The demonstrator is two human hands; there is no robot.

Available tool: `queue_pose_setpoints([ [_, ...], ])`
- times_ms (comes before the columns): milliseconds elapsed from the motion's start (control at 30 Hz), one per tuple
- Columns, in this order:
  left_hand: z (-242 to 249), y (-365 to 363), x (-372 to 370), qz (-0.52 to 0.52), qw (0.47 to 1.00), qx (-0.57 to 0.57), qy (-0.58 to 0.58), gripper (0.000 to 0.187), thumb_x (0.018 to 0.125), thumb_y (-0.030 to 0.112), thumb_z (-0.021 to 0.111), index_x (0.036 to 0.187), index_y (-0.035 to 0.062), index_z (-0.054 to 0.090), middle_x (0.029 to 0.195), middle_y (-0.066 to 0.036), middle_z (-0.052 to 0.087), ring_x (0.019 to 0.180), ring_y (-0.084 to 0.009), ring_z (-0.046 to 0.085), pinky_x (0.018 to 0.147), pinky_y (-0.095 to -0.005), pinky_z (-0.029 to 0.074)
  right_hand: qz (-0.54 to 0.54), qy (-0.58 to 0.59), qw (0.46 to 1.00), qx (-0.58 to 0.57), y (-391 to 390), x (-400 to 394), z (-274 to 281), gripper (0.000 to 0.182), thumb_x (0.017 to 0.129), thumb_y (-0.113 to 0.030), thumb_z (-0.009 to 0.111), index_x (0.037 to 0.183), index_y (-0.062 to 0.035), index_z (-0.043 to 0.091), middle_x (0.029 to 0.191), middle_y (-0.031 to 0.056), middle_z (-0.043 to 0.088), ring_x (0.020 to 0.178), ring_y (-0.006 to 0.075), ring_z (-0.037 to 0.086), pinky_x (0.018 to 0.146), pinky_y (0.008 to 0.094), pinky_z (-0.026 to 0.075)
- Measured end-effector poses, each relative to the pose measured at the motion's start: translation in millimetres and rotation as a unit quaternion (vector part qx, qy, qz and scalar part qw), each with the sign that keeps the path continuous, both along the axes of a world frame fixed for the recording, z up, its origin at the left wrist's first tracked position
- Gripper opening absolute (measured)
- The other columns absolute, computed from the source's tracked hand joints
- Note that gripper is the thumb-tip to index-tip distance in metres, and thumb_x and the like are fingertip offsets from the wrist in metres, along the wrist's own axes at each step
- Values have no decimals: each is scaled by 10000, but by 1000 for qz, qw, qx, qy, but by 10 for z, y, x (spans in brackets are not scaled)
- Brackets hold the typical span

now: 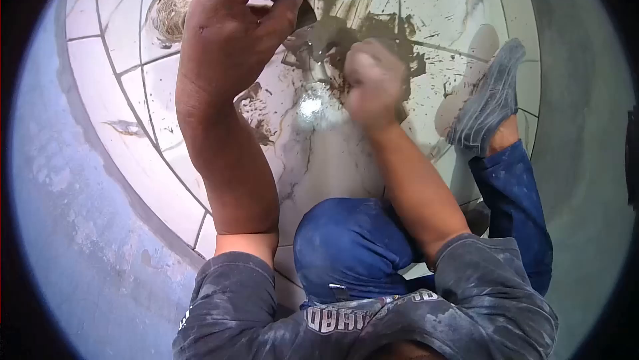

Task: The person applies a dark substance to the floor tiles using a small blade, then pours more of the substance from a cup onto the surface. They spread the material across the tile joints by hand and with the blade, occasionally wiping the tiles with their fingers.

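My left hand (243, 24) pinches a thin dark piece (306, 14) between thumb and fingers, above the tiled floor. Wet brown-grey paste (333, 34) is smeared over the white marbled tiles beneath and between my hands. My right hand (376, 77) is blurred by motion, its fingers curled in at the right part of the smear. Whatever it may hold is hidden. Smaller brown marks (259, 117) lie on the tile beside my left forearm.
At the upper left is a round container (174, 12) with brown residue inside. My foot in a grey sock (489, 100) rests on the right, and my bent knee in blue trousers (353, 240) is at the lower middle. A bluish wall surface (73, 187) borders the tiles on the left.
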State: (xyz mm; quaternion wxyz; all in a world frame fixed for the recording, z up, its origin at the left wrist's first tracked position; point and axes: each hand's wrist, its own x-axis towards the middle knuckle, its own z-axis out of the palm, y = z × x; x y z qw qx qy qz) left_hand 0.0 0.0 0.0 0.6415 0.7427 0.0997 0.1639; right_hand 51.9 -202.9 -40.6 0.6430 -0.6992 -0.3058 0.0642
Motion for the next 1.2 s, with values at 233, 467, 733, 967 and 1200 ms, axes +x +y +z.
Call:
queue_pose_setpoints([
  [233,76,19,55,6,999,10,-35,153,883,-80,633,993,15,586,998,-52,648,878,-113,647,734,-251,569,-21,-51,998,21,100,5,140,120,751,13,449,646,-8,393,568,66,391,515,158,372,484,319,271],
  [467,38,1,43,9,999,23,-25,144,882,-84,631,978,10,580,985,-61,655,876,-118,651,743,-262,572,-34,36,998,-36,100,39,56,277,864,-174,466,641,-22,400,610,64,455,524,150,344,488,308,266],
  [733,47,-30,60,19,999,37,-27,136,890,-80,628,952,25,569,992,-52,657,898,-109,646,766,-270,561,30,78,988,131,83,58,240,273,858,-136,451,615,-22,398,589,58,394,513,131,344,466,306,267],
  [967,13,4,55,-11,1000,-6,-26,137,894,-84,620,961,19,561,984,-53,652,895,-107,642,757,-261,565,4,88,993,78,7,27,245,257,838,-176,490,669,14,457,589,56,396,541,134,370,491,325,278],
  [1200,-31,-28,29,-4,1000,16,-11,134,892,-87,613,936,25,553,979,-47,649,875,-118,646,768,-265,560,-15,-26,999,-18,49,-35,8,225,855,-9,432,636,-19,379,592,64,391,518,150,383,469,317,290],
])
